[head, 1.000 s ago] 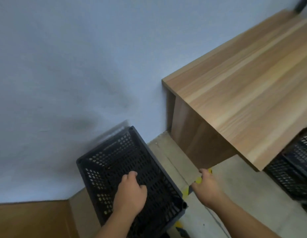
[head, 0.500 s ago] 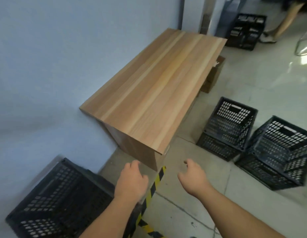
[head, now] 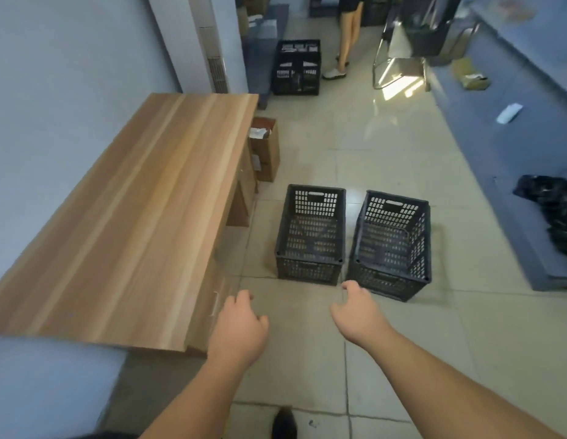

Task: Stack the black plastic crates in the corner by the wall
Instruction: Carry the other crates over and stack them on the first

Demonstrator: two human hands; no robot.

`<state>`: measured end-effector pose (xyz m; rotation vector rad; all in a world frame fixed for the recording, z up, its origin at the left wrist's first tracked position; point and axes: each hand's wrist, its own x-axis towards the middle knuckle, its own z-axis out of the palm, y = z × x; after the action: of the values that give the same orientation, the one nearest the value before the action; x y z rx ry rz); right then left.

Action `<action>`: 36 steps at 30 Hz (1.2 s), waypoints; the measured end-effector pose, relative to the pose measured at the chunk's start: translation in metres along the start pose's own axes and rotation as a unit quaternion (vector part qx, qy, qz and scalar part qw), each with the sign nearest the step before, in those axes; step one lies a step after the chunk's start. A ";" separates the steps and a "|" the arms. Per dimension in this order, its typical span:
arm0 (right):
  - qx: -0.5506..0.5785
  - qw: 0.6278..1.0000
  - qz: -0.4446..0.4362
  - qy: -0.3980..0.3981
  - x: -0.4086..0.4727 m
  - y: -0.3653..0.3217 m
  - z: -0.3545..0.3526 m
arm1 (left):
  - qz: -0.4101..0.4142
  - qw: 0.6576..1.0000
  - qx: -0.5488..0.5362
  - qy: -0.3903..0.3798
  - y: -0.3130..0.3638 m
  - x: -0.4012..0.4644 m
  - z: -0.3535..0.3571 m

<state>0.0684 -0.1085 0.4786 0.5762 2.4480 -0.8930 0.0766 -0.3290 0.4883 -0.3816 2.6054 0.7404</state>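
Observation:
Two black perforated plastic crates stand side by side on the tiled floor ahead: the left crate [head: 310,236] and the right crate [head: 391,245], both upright and with nothing inside. My left hand [head: 239,327] hovers empty, fingers loosely curled, short of the left crate. My right hand [head: 358,312] reaches forward with fingers apart, just in front of the right crate's near corner, not touching it. The crate by the wall is out of view.
A long wooden desk [head: 133,217] runs along the wall on the left. A cardboard box [head: 265,147] sits by its far end. Another black crate [head: 296,68] and a person's legs [head: 347,36] are farther back. A grey platform [head: 513,153] lines the right.
The view has swung right, away from the corner crate that my left hand was on. Both hands now reach empty toward the two crates on the floor.

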 end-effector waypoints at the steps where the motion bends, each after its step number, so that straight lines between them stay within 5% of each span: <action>1: 0.007 1.000 0.011 0.007 0.008 0.005 -0.009 | 0.010 1.000 0.006 -0.008 0.011 0.010 0.003; 19: 0.111 0.977 0.146 0.112 0.146 0.086 -0.150 | 0.116 0.984 0.076 -0.108 0.224 0.171 0.069; 36: 0.118 0.973 0.169 0.102 0.336 0.170 -0.278 | 0.064 0.984 0.083 -0.142 0.398 0.292 0.159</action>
<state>-0.1902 0.2738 0.3994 1.1829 2.3272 -1.0260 -0.2765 0.0424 0.4082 -0.0540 2.4116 0.5660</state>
